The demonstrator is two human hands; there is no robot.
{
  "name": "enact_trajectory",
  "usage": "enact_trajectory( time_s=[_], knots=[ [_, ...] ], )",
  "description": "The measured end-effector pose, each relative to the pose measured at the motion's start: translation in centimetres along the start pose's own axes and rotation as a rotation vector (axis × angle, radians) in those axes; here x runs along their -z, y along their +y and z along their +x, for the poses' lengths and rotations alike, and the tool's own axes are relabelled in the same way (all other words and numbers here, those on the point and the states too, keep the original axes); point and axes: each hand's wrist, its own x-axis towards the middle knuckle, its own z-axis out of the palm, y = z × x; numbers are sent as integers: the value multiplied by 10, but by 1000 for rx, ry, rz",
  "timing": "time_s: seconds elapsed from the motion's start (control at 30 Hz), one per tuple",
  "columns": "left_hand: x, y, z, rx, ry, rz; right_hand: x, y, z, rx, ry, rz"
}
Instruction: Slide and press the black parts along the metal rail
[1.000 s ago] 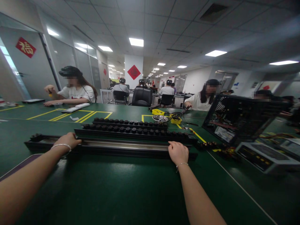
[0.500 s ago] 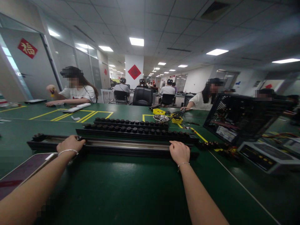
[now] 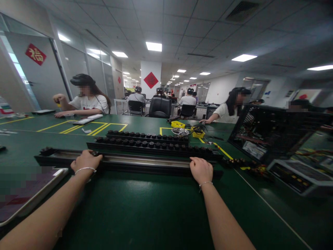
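A long black rail (image 3: pixel 145 161) with a shiny metal channel lies across the green table in front of me. My left hand (image 3: pixel 85 160) is over its left part, fingers closed around a small dark piece (image 3: pixel 95 153) at the channel. Near the right end, my right hand (image 3: pixel 202 170) grips the rail's edge with bent fingers. Dark round parts (image 3: pixel 47 149) sit at the rail's left end. Behind it lie two black strips, a nearer one (image 3: pixel 157 146) and a farther one (image 3: pixel 148 136), each with a row of black round pieces.
An open computer case (image 3: pixel 262 132) and a power supply unit (image 3: pixel 299 175) stand at the right. A metal dish (image 3: pixel 180 131) and yellow trays (image 3: pixel 178 124) are beyond the strips. At the left lies a flat tray-like object (image 3: pixel 31 194). People sit across the table.
My left hand has slid right along the rail with the small dark piece. My right hand stays at the rail's right part. The whole view has shifted slightly.
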Motion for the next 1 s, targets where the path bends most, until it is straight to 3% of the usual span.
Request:
enact_trajectory(
  time_s=[0.63, 1.0],
  knots=[
    [-5, 11, -16, -31, 43, -23, -1, 2, 1, 10, -6, 5],
    [-8, 10, -15, -65, 42, -2, -3, 3, 1, 13, 19, -4]
  ],
)
